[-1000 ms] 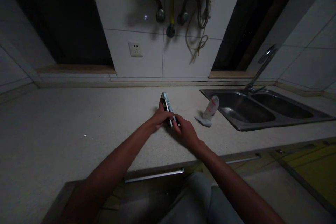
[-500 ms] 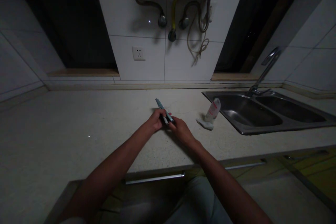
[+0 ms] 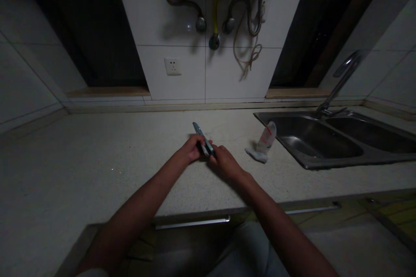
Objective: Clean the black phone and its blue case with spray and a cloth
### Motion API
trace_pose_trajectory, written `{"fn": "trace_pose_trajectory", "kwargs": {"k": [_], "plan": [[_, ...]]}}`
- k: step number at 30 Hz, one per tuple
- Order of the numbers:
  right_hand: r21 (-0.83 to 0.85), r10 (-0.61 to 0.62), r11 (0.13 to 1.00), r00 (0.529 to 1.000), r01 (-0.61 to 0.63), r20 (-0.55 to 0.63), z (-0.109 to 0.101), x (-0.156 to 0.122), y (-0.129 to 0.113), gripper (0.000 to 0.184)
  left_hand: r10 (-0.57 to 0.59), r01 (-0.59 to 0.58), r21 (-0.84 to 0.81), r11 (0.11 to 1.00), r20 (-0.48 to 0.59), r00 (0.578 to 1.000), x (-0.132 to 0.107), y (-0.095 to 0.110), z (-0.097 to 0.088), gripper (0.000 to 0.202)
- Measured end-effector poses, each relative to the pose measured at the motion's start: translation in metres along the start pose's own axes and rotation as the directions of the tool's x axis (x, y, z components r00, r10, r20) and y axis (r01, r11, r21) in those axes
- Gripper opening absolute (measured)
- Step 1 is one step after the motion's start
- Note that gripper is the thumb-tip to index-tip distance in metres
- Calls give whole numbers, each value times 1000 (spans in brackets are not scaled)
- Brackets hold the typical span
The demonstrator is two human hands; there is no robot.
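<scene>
Over the counter, a slim teal object [image 3: 199,132] with a rounded far end slants between my two hands. A lighter strip lies alongside its near part; whether it is a separate piece cannot be made out in the dim light. My left hand [image 3: 194,148] is closed around the object's middle, thumb on top. At the near end, my right hand [image 3: 225,162] has its fingers closed on the same object. The fingers partly hide its lower half.
A clear plastic container with red markings [image 3: 267,136] stands right of my hands, a crumpled white piece [image 3: 256,155] at its base. Farther right is a double steel sink [image 3: 307,165] with a faucet [image 3: 341,75]. Hoses [image 3: 215,8] and a socket [image 3: 172,66] are on the tiled wall.
The view has shifted slightly, so the sink and container appear a little farther right. Both hands stay on the teal object; the right fingers have shifted slightly at its near end.
</scene>
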State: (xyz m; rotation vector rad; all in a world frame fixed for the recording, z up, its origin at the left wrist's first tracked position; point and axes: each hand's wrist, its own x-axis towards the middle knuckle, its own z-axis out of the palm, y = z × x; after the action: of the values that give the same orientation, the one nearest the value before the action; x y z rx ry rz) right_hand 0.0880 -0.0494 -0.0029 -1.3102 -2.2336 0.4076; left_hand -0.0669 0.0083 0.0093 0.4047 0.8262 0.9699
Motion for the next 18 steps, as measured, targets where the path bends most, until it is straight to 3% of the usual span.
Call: {"fn": "trace_pose_trajectory", "kwargs": {"k": [10, 13, 18], "plan": [[-38, -79, 996, 997, 78, -16, 4, -7, 5, 62, -141, 125, 155, 980, 96, 985, -6, 8, 0, 40], [4, -95, 995, 995, 95, -3, 2, -12, 8, 67, -187, 160, 199, 967, 127, 974, -7, 10, -2, 37], [165, -83, 982, 995, 90, -47, 3, -15, 10, 66, -165, 135, 270, 953, 92, 982, -7, 12, -1, 27]]}}
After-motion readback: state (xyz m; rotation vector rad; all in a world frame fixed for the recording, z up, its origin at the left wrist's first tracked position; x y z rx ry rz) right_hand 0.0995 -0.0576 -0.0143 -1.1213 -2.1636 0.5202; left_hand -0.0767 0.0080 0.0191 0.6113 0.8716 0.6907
